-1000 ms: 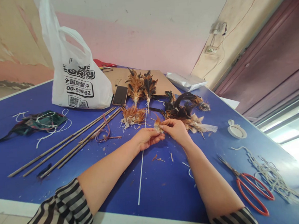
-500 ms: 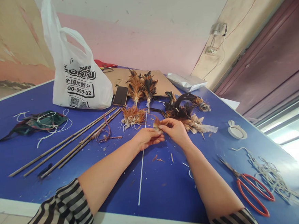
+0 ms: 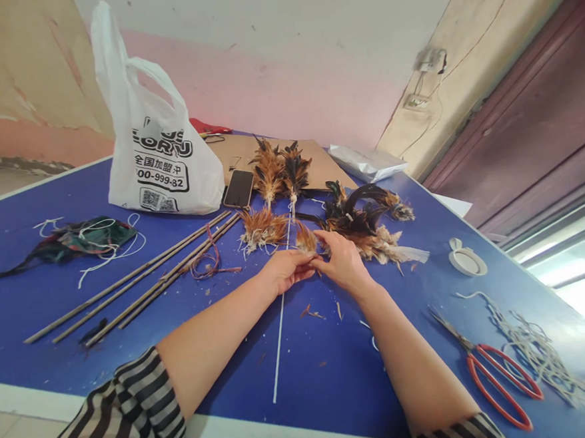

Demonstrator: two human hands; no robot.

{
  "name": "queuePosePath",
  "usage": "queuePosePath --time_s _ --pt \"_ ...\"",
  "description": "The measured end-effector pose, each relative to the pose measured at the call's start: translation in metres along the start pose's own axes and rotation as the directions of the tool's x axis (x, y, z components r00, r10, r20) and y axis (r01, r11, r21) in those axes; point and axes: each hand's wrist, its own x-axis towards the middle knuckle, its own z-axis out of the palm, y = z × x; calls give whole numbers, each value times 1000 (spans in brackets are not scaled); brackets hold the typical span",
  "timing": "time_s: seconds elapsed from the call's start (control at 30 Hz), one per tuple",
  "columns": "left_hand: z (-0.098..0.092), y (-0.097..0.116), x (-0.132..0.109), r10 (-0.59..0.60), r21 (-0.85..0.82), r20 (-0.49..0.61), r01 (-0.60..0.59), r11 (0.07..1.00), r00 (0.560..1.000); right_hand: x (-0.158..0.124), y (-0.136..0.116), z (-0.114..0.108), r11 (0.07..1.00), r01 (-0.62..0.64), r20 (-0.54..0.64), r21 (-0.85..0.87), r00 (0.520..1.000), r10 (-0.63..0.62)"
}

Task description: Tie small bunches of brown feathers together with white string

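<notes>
Over the middle of the blue table, my two hands meet at a small tuft of brown feathers (image 3: 305, 237). My left hand (image 3: 291, 270) pinches the tuft near its lower end, the feather tips pointing up and away. My right hand (image 3: 341, 259) is closed too, thumb and fingers at the same lower end, touching the left fingertips. Just beyond lies a pile of orange-brown feathers (image 3: 263, 229) with white quills. To the right of my right hand is a heap of dark and brown feathers (image 3: 357, 218). The quill ends in my fingers are hidden.
Two tied feather bunches (image 3: 268, 170) lie on cardboard (image 3: 324, 170) beside a phone (image 3: 239, 188). A white plastic bag (image 3: 163, 161) stands back left. Thin sticks (image 3: 141, 283) and a green bundle (image 3: 93, 236) lie left. Red-handled scissors (image 3: 483, 359), string (image 3: 537, 349) and a tape roll (image 3: 467, 260) are right.
The tuft now stands more upright and shows more of its feathers. My right fingers have shifted down toward its base. The view has moved slightly.
</notes>
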Motion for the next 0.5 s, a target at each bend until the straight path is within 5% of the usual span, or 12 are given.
queuePosePath --time_s 0.17,0.33,0.5 --pt "1 -2 0 61 89 -34 -57 994 998 -1 4 -2 987 -67 37 149 997 63" --pt "2 -2 0 206 242 -51 -188 952 977 1 6 -9 852 -313 51 421 945 322" --pt "4 -4 -2 244 340 -36 -218 915 969 4 -4 -14 775 -279 -17 567 937 349"
